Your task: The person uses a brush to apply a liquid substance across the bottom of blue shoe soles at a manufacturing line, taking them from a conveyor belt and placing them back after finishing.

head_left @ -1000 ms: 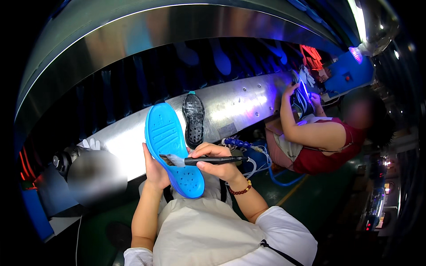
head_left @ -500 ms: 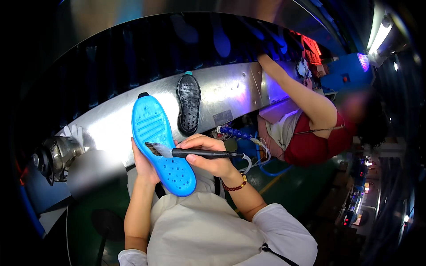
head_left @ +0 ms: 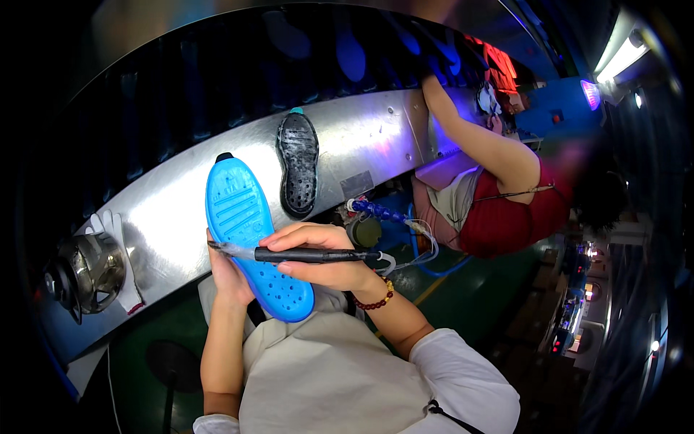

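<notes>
A bright blue shoe sole (head_left: 238,202) lies tilted in my left hand (head_left: 230,278), its toe end pointing away from me. My left fingers wrap its left edge and underside, partly hidden by the sole. My right hand (head_left: 325,253) grips a black-handled brush (head_left: 311,255) between thumb and fingers. The bristles rest at the sole's left edge, near my left fingertips. From the handle's rear end runs a pale tube (head_left: 388,262). Beyond the blue sole, a black shoe sole (head_left: 298,166) with whitish wet streaks lies on the metal ledge (head_left: 354,137).
Along the ledge's far side runs a dark conveyor (head_left: 238,79) carrying several soles. At left stand a metal pot (head_left: 94,264) and a white glove (head_left: 119,242). A blue jointed hose (head_left: 379,210) rises at right, near a co-worker in red (head_left: 499,210) reaching toward the conveyor.
The brush has slid left across the blue sole, from its middle to the left edge. The whole view has shifted slightly, showing more of the pot and glove.
</notes>
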Motion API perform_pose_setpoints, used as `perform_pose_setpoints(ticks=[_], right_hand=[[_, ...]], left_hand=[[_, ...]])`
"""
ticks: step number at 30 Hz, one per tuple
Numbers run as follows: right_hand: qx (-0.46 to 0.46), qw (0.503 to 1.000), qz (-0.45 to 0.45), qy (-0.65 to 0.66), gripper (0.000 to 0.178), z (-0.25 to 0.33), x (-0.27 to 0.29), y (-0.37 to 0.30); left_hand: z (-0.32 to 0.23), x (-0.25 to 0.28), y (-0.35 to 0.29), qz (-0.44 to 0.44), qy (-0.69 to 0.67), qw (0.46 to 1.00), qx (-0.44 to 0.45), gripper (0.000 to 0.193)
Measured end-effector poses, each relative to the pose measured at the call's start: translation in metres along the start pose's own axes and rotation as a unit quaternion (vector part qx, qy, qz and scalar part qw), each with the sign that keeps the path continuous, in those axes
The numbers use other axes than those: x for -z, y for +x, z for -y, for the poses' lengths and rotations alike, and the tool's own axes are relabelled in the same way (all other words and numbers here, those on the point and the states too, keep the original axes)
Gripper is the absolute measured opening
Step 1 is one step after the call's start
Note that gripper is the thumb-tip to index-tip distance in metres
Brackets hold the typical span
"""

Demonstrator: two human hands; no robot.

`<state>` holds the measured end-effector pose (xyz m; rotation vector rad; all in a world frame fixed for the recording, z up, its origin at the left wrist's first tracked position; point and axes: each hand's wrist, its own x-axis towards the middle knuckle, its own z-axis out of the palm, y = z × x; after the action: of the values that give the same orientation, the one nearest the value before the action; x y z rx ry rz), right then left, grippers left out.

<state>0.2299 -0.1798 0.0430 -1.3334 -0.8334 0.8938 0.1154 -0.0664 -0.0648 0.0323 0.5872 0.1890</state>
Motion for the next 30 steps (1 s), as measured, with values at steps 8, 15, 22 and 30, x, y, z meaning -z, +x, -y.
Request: perform_pose_setpoints(ticks=[8, 15, 22, 30], right_hand=[[-0.012, 0.991, -0.028, 0.130, 0.022, -0.005, 0.003, -0.009], [-0.050, 0.972, -0.096, 0.206, 0.022, -0.014, 0.025, -0.009], [0.017, 0.934, -0.121, 0.337, 0.019, -0.013, 0.028, 0.024], [0.060, 0.965, -0.172, 0.190, 0.016, 0.007, 0.025, 0.064]], left_hand=[[-0.002, -0.017, -0.009, 0.021, 0.026, 0.999, 0.009, 0.062], [-0.008, -0.030, -0.011, 0.146, 0.058, 0.988, 0.012, 0.076], [-0.013, -0.080, -0.038, 0.240, 0.141, 0.960, 0.009, 0.097], [-0.010, -0.088, -0.038, 0.218, 0.143, 0.965, -0.020, 0.097]])
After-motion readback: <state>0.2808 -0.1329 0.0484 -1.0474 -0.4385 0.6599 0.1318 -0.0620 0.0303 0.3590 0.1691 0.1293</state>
